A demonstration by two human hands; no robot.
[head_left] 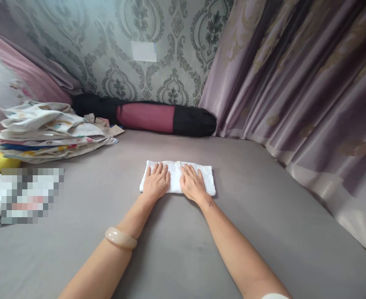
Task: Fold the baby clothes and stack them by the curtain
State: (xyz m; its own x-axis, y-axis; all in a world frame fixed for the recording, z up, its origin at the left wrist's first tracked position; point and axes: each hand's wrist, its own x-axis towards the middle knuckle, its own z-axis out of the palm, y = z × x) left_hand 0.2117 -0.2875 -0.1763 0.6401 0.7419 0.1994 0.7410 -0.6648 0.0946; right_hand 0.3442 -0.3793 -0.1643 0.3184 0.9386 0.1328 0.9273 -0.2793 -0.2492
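Small white folded cloth rectangle (pixel 178 177), mid grey bedsheet (pixel 176 249): left hand (pixel 156 182) and right hand (pixel 193 184) flat atop it, fingers extended, gripping nothing, apparently pressing folds flat; folded printed fabric stack (pixel 50 131) well apart.

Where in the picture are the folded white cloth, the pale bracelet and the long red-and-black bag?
folded white cloth (pixel 206 177): head view, its bare right end.
pale bracelet (pixel 121 238): head view, middle of the band on the left wrist.
red-and-black bag (pixel 145 117): head view, its red middle section.
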